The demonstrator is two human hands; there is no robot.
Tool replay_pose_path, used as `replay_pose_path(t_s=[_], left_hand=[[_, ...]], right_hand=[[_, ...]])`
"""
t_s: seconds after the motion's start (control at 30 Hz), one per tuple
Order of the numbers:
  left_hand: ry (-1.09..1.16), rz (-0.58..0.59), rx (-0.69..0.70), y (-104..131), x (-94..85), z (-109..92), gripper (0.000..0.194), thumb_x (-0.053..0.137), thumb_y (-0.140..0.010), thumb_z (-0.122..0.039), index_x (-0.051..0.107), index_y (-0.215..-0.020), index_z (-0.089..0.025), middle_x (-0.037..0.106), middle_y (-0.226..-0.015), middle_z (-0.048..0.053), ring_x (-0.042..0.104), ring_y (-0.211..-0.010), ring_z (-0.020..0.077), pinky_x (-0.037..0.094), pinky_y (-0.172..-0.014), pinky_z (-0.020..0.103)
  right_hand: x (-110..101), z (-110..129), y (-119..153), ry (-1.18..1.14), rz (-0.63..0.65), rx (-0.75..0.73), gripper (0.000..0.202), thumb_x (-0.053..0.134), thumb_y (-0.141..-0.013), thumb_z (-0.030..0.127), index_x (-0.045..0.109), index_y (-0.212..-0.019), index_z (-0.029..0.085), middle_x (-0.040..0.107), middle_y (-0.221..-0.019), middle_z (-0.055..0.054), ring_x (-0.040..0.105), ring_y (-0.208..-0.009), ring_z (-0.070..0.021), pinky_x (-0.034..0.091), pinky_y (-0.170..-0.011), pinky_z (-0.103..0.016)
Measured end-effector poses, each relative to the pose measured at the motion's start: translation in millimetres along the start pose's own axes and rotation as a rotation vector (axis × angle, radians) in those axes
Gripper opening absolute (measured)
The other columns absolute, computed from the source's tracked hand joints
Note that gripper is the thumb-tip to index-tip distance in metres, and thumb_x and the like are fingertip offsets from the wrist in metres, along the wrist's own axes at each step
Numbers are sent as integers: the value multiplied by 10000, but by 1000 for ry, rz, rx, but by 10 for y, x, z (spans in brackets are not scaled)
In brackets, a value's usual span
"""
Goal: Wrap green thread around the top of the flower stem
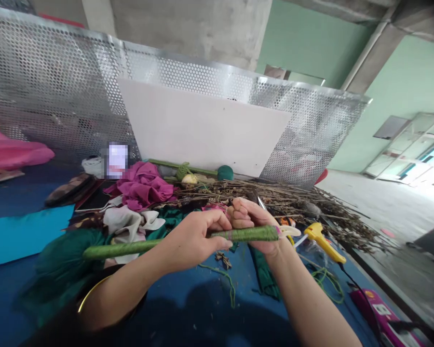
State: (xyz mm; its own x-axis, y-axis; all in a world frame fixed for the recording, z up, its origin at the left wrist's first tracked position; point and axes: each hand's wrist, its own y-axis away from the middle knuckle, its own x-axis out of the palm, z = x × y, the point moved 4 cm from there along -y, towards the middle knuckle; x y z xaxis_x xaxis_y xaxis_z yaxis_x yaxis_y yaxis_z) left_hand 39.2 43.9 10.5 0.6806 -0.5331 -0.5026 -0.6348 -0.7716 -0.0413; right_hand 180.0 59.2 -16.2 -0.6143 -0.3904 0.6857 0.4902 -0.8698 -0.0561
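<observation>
A long stick wrapped in green yarn [126,248] lies slantwise in front of me, with a pinkish band and a pale, bare tip at its right end. My left hand [191,236] is closed round its middle, thumb below and fingers above. Behind the right part of the stick is my right hand [255,219], its fingers curled in beside my left fingertips; whatever they pinch is too small to make out. The stick's right end crosses in front of my right palm and wrist. A loose strand of green yarn [231,284] trails on the blue table below.
Dry twigs [332,217] pile up along the back and right. At right are a yellow glue gun [323,241] and a magenta device [378,308]. Magenta cloth [146,185], dark green netting [68,265] and a blue sheet [25,233] lie left. A white board [206,127] leans against perforated metal.
</observation>
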Motion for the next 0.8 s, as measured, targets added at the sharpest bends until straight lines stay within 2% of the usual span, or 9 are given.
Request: replay_pose_path(t_s=[0.1,0.2,0.27,0.33,0.43,0.5,0.63,0.7,0.8], left_hand=[[6,-11,8,-2,-11,2,172,655,-751,-199,592,-908,-170,646,-765,-24,558,-700,139,419,-653,235],[65,46,-49,-17,25,37,189,653,-764,-227,615,-937,-159,685,-774,-12,543,-592,109,424,-596,219],[99,78,-75,-28,63,59,231,645,-778,-248,636,-991,-157,709,-792,2,538,-550,97,428,-566,209],[117,104,-84,-37,109,77,285,639,-780,-243,649,-1053,-161,720,-800,13,559,-560,103,429,-547,198],[153,161,-85,-45,184,92,326,626,-764,-211,657,-1085,-163,722,-767,14,587,-577,113,429,-526,184],[163,185,-83,-51,215,92,298,612,-749,-189,679,-1037,-155,720,-747,14,600,-590,119,431,-524,179],[130,176,-86,-68,230,82,226,594,-731,-165,721,-916,-147,711,-710,5,603,-588,119,437,-542,183],[95,141,-75,-75,228,80,234,607,-730,-169,735,-925,-151,717,-715,2,623,-620,132,443,-571,192],[-17,51,-19,-79,209,83,229,618,-754,-199,756,-935,-171,731,-737,3,656,-688,169,448,-599,216]], right_hand=[[-52,67,47,114,-10,-35,297,774,-736,310,558,-619,143,542,-660,11,535,-597,-72,434,-512,-142],[-121,142,71,260,-39,-70,282,780,-725,329,602,-615,141,631,-976,-64,599,-785,-121,375,-448,-144],[-153,172,68,347,-40,-83,275,764,-739,342,621,-620,139,625,-998,-62,548,-643,-75,274,-374,-150],[-163,173,58,416,-19,-81,287,756,-738,369,633,-621,137,608,-834,-28,390,-449,-26,177,-332,-168],[-136,156,58,523,17,-88,306,736,-748,400,646,-618,139,509,-661,32,206,-365,0,89,-329,-182],[-95,171,75,597,34,-117,321,728,-754,414,656,-604,140,493,-670,32,216,-385,-5,120,-343,-185],[56,317,182,770,72,-222,265,761,-740,361,692,-585,158,524,-692,-7,455,-621,-101,383,-532,-220],[180,413,290,990,101,-301,202,731,-785,298,705,-632,169,540,-738,-23,498,-746,-139,427,-668,-262],[395,490,485,1452,90,-420,201,640,-868,259,670,-689,176,532,-836,-32,523,-765,-137,433,-677,-270]])
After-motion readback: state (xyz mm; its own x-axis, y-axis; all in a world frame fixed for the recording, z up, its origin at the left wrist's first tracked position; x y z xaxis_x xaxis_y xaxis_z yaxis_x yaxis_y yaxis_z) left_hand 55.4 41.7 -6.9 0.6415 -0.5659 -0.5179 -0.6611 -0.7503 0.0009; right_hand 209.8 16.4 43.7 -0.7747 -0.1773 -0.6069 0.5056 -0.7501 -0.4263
